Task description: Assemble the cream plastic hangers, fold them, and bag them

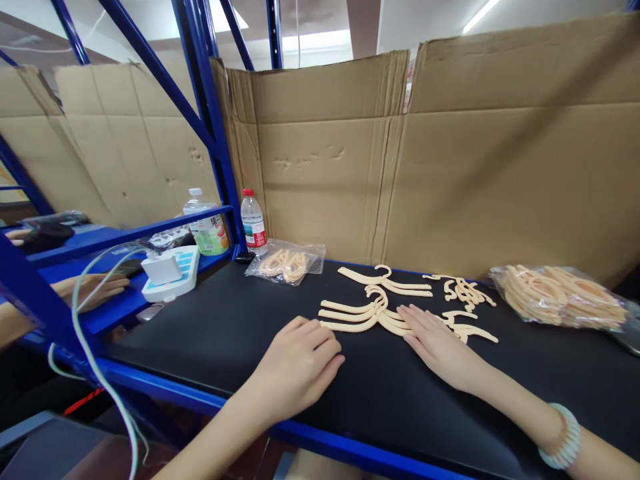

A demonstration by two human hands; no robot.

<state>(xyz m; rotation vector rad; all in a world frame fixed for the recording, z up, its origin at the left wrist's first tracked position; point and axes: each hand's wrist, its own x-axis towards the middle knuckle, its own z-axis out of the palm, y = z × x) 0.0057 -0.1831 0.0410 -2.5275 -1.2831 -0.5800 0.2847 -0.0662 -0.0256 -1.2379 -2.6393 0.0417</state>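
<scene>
Right hand flat on the black desk, palm down, fingers stretched and spread, gripping nothing; fingertips touching the near edge of a small stack of cream plastic hangers. Pale bead bracelet around the right wrist. Left hand also palm down on the desk, fingers loosely together and slightly curled, empty, fingertips just short of the same stack's left ends.

Just beyond the stack, a single hanger lying flat, hook up. To its right, a loose tangle of smaller hanger pieces, and more pieces beside the right hand. Further right, a clear plastic bag full of hangers near the cardboard wall. Back left, a smaller clear bag with a few hangers.

At the desk's far left corner, a water bottle with red cap and red-and-white label, writing too small to read. Behind the blue rack post, a wider bottle with a green and pink label bearing Chinese characters, only partly legible. Beside it, a white power strip with a white plug block on the blue shelf, pale cable looping down. At far left, another person's hand resting on the neighbouring shelf.
</scene>
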